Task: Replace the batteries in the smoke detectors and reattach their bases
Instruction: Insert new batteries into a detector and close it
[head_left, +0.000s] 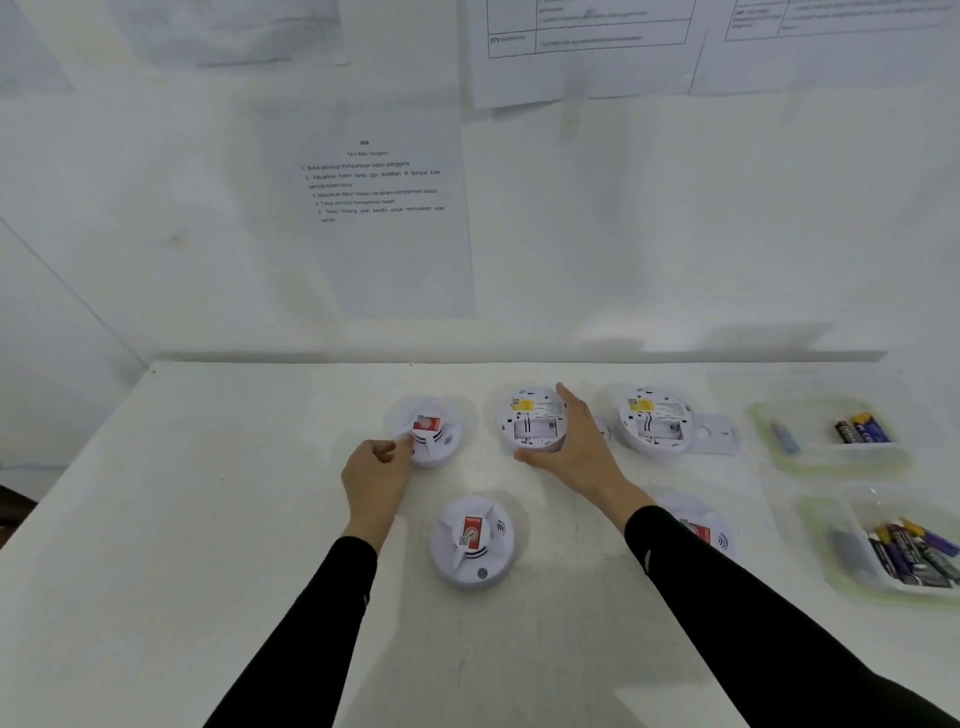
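Several white round smoke detectors lie on the white table. Three are face up with red labels: a far-left detector (434, 431), a near-centre detector (471, 540) and a right detector (701, 530) partly hidden by my right sleeve. Two lie upside down with empty battery bays showing: a middle detector (527, 421) and a right-hand one (654, 421). My left hand (376, 470) pinches the edge of the far-left detector. My right hand (574, 441) wraps around the right rim of the middle upside-down detector. A flat white base plate (714, 434) lies beside the right-hand upside-down detector.
Two clear plastic trays stand at the right edge: the far tray (831, 457) holds a few batteries, the near tray (852, 577) holds several purple and yellow batteries. Printed sheets (379, 208) hang on the white wall behind the table.
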